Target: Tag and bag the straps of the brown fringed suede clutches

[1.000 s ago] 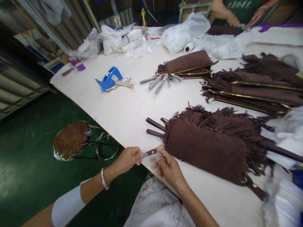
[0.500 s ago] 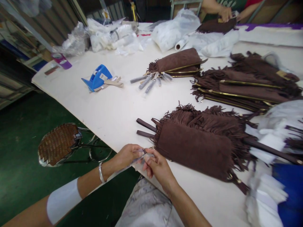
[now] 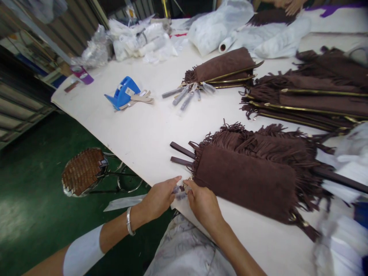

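Observation:
A dark brown suede fringed bag (image 3: 247, 182) lies at the table's near edge, its left end close to my hands. My left hand (image 3: 161, 196) is closed, pinching a dark strap wrapped in clear plastic (image 3: 176, 189). My right hand (image 3: 203, 202) is closed at the same spot, fingers bent round the strap and a small gold metal fitting (image 3: 188, 180) by the bag's corner. The fingers hide part of the fitting. From behind my left wrist a strip of clear plastic (image 3: 123, 202) trails out over the edge. Two flat brown straps (image 3: 182, 150) stick out from the bags.
Further back lie fringed bags with gold zips (image 3: 310, 99) and a smaller stack (image 3: 227, 69) with plastic-wrapped pulls. A blue tape dispenser (image 3: 125, 93) sits left, a stool (image 3: 83, 171) below the edge. Plastic bags (image 3: 218, 25) line the back, near a co-worker's hands (image 3: 293, 5).
My view has shifted, so the table's things sit further right or higher. My hands have moved closer to the gold fitting, and the plastic strip now sticks out left of my wrist.

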`<state>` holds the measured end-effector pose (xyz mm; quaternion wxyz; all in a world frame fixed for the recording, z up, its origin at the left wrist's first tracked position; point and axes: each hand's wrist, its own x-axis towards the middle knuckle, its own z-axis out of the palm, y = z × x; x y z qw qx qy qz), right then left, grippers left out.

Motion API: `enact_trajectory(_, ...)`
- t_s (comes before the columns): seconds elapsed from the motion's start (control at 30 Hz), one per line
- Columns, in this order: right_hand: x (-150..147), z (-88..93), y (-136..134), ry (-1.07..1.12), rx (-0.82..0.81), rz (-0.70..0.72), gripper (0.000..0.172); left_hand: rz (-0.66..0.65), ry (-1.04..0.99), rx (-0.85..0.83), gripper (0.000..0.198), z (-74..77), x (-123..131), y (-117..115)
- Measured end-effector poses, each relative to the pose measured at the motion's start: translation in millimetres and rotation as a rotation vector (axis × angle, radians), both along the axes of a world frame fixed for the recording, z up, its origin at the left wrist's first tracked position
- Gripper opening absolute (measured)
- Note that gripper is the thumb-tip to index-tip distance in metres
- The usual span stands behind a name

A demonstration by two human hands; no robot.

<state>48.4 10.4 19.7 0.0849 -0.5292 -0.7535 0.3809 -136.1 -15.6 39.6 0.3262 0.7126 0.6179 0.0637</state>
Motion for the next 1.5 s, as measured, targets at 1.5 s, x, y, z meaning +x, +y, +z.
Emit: enact_trajectory(1.5,19.4,18.2,24.1,-0.184,0.214,0.229,0.026,0.213,-0.345,-0.364,0.027,-8.8,1.2,23.5)
